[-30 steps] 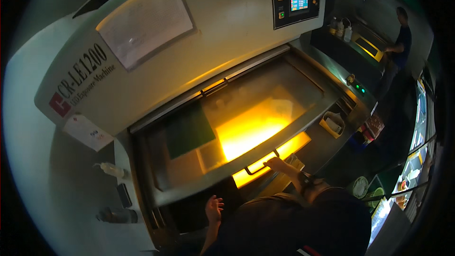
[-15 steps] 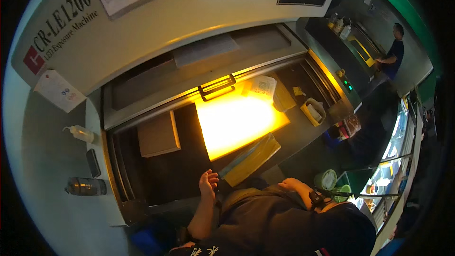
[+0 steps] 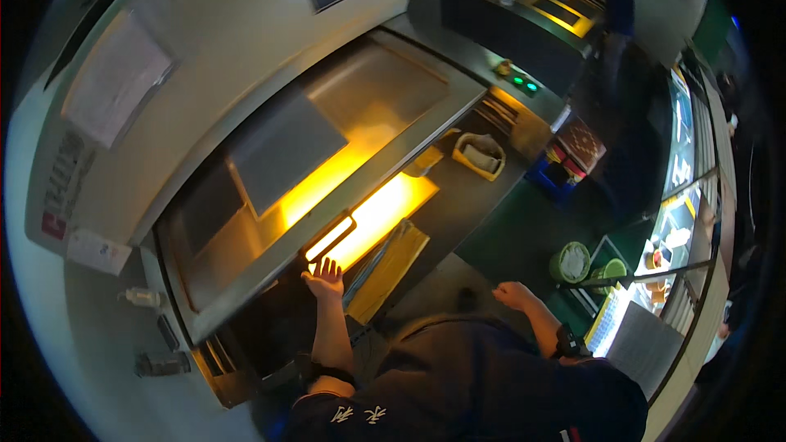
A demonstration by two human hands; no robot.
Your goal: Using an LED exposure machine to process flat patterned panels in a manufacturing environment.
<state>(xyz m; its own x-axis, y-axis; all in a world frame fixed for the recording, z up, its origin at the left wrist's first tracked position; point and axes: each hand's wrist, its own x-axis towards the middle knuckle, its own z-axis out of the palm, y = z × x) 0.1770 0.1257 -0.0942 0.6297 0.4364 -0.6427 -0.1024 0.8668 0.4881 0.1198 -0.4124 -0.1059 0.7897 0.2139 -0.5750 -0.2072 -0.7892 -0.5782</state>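
Observation:
My left hand [image 3: 326,278] is raised with its fingers spread, just below the black handle [image 3: 330,239] on the front edge of a metal-framed sliding cover [image 3: 393,147]. Its fingertips overlap the handle's near end; whether they touch cannot be seen. Beyond the hand, a brightly lit yellow-white panel [image 3: 385,214] shows from under the cover. Along its near side lies a yellowish flat pad or packet [image 3: 391,277] with a grey strip. My right hand [image 3: 512,295] hangs in front of my body, fingers loosely curled, holding nothing that I can see.
A yellow-rimmed basket [image 3: 480,155] sits at the bench's right end. Green buckets [image 3: 570,263] and a light-topped rack [image 3: 679,221] stand to the right. A squeeze bottle [image 3: 143,298] and a dark bottle [image 3: 162,363] are at left. Another person [image 3: 616,0] works at the far bench.
The cover with its handle has come toward me, hiding much of the lit panel. My left hand has moved up to the handle. The view has swung to the right.

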